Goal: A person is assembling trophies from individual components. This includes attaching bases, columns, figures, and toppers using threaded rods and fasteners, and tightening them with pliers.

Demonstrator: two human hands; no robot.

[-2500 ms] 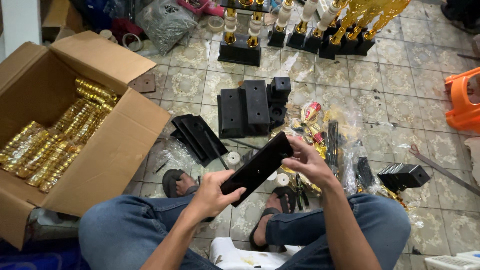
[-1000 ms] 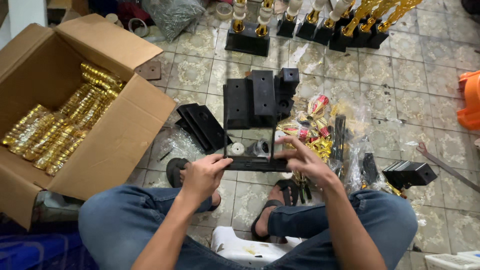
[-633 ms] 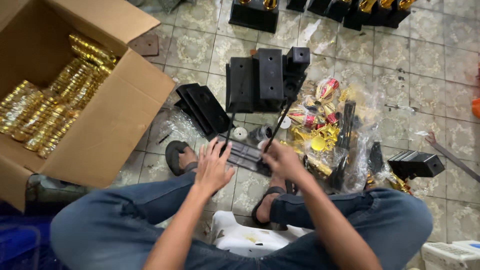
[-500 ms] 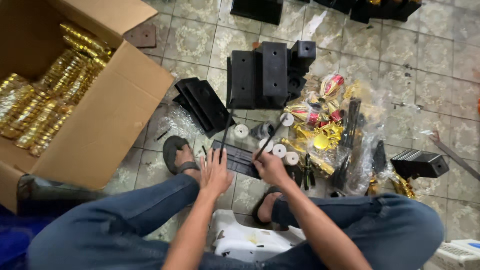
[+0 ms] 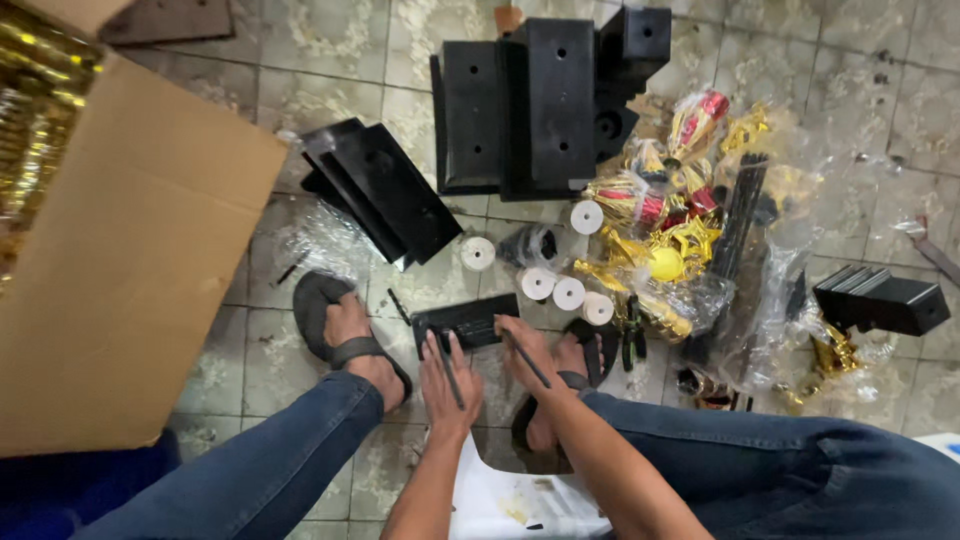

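Pressing down from above, the head view shows the left hand (image 5: 445, 385) laid flat, fingers together, on the near edge of a black rectangular base plate (image 5: 466, 322) that lies on the tiled floor (image 5: 330, 70) between the person's two sandalled feet. A thin dark rod (image 5: 443, 362) lies along the back of that hand; whether the fingers grip it cannot be told. The right hand (image 5: 527, 358) rests at the plate's right end, its fingers pinching a second thin dark rod (image 5: 523, 357). Just beyond stand small white rolls (image 5: 567, 292), with stacked black blocks (image 5: 535, 100) and bagged gold trophy parts (image 5: 680, 230) further out. The step looks like fitting a rod to the plate; next, the rod tip likely needs aligning with a hole while the plate is held steady.
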